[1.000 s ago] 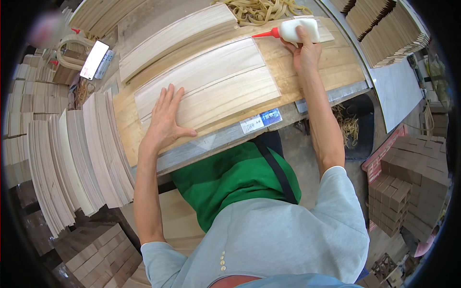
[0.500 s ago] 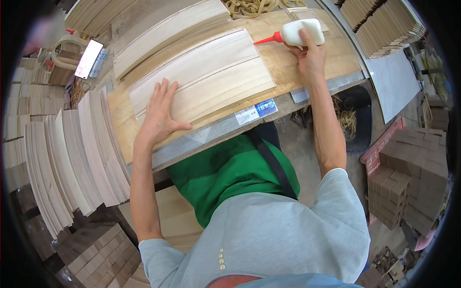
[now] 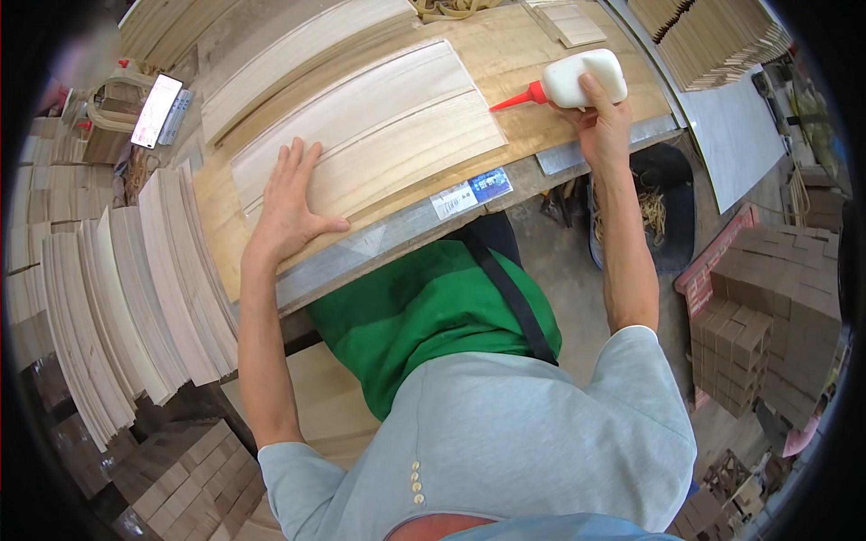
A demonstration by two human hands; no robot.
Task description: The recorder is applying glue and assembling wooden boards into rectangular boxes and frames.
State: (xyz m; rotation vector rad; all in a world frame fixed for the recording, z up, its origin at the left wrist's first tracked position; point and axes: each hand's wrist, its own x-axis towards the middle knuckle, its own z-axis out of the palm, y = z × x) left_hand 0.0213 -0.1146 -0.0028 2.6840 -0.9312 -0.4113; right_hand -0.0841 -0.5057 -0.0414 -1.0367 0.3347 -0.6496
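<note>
Pale wooden boards (image 3: 388, 126) lie on a plywood-topped bench in front of me, with a groove line running along their length. My left hand (image 3: 293, 203) rests flat on their left end, fingers spread and thumb out toward the near edge. In my right hand (image 3: 603, 122) is a white squeeze glue bottle (image 3: 577, 81), tipped sideways. Its long red nozzle (image 3: 519, 97) points left, with the tip close to the boards' right edge; whether it touches I cannot tell.
Curved stacks of thin boards (image 3: 171, 270) stand at the left, another stack (image 3: 307, 63) behind the work. A lit phone (image 3: 157, 110) sits at the far left. Small wood pieces (image 3: 577, 25) lie at the back right. A black tub (image 3: 667, 180) is below the bench; stacked blocks (image 3: 731, 352) stand right.
My right hand has brought the glue bottle nearer to me, and the nozzle tip has moved down along the boards' right edge. My left hand stays flat on the boards.
</note>
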